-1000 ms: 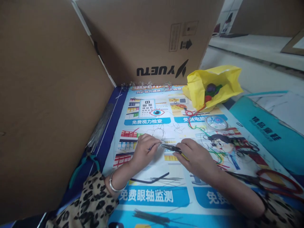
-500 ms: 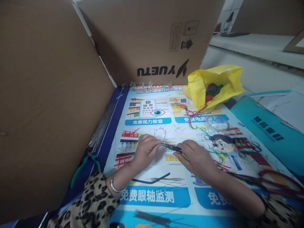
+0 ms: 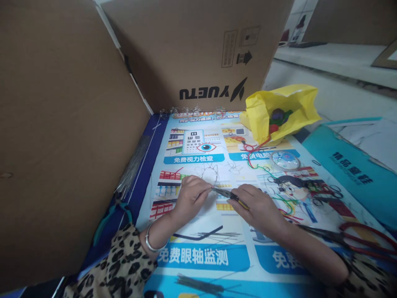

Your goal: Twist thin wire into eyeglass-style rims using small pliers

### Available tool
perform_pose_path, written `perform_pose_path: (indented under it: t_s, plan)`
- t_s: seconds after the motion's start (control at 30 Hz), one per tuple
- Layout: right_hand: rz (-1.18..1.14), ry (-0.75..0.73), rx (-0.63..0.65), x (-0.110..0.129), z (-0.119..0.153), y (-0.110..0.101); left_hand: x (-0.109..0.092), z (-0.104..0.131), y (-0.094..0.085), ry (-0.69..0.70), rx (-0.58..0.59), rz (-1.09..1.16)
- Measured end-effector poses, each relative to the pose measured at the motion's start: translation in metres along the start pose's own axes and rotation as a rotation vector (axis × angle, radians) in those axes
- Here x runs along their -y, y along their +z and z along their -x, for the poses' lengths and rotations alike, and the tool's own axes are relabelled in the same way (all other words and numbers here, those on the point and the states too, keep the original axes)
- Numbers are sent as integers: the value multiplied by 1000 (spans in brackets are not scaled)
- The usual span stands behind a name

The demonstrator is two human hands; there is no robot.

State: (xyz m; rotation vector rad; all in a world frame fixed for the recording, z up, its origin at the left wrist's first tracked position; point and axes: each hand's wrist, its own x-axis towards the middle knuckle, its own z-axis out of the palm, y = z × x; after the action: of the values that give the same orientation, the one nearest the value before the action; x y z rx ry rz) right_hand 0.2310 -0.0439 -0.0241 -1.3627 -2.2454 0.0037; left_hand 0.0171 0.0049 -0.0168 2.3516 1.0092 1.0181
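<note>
My right hand (image 3: 259,207) is wrapped round a pair of pliers (image 3: 228,193) with dark, narrow jaws and some yellow on the handles. The jaws point left and their tip meets the fingertips of my left hand (image 3: 192,196). My left thumb and forefinger pinch a thin wire (image 3: 216,177), bent into a rough loop that rises just beyond the fingers. How far the plier jaws are apart is too small to tell. A second bent wire shape (image 3: 235,167) lies on the printed sheet (image 3: 214,231) a little further off.
Red-handled scissors (image 3: 350,238) lie at the right, teal-handled pliers (image 3: 111,219) at the left beside a wire bundle (image 3: 133,165). Another bundle (image 3: 198,284) lies in front. A yellow bag (image 3: 257,116) holds coloured balls. Cardboard walls (image 3: 198,54) stand behind and left; a teal box (image 3: 341,165) lies right.
Both hands stay almost in place. The pliers in my right hand have turned slightly in the grip, showing more of the yellow handle; their tip remains at my left fingertips.
</note>
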Motion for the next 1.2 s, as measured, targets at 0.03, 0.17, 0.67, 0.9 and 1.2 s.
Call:
perform_pose_path:
  t_s: [0.03,0.17,0.67,0.9,1.2]
  plan:
    - [11,-8,-6,0,0,0,0,0,0,1,0,-2]
    - [75,-34,-36,2,-1,-2,-1,0,1,-6,-10,-24]
    - [73,-42,-24,4,-1,-4,-1,1,2,38,-33,-51]
    - [103,-36,-11,5,0,-5,0,1,2,50,-36,-65]
    - [132,-18,-13,7,-3,-8,-1,1,2,33,-23,-99]
